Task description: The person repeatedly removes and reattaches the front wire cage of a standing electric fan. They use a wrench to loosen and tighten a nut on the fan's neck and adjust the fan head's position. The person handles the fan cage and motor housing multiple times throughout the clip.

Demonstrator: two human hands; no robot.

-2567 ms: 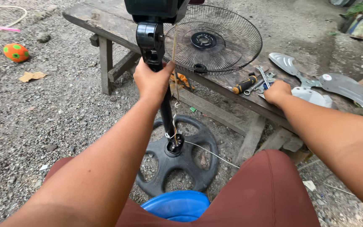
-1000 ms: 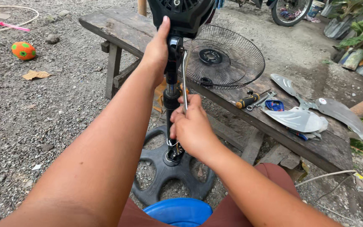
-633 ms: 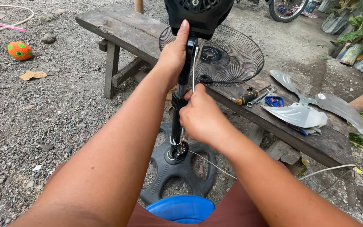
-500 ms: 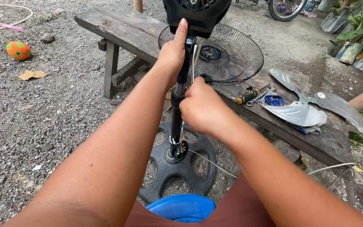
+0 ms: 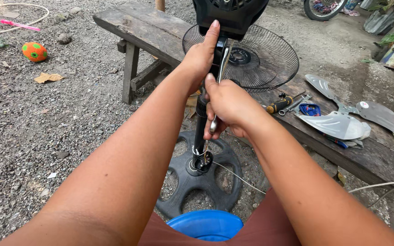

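Left hand [image 5: 201, 57]: my fingers grip the black fan neck under the motor housing [image 5: 230, 13], as a moment ago.
Right hand [image 5: 229, 107]: closed on a silver metal wrench [image 5: 220, 73], now raised from mid-pole to just below my left fingers.
Behind: round black wire fan guard [image 5: 263, 59] on the grey wooden bench [image 5: 147, 27].

Wooden counter [image 5: 151, 32], wire fan guard [image 5: 270, 61], metal fan blade [image 5: 343, 123], yellow-handled screwdriver [image 5: 279, 105], orange ball [image 5: 34, 51], blue stool [image 5: 204, 225], gravel ground [image 5: 46, 132].

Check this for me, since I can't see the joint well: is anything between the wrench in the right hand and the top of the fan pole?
Nothing visible. The right hand holds the wrench against the fan pole; the left hand grips beside it.
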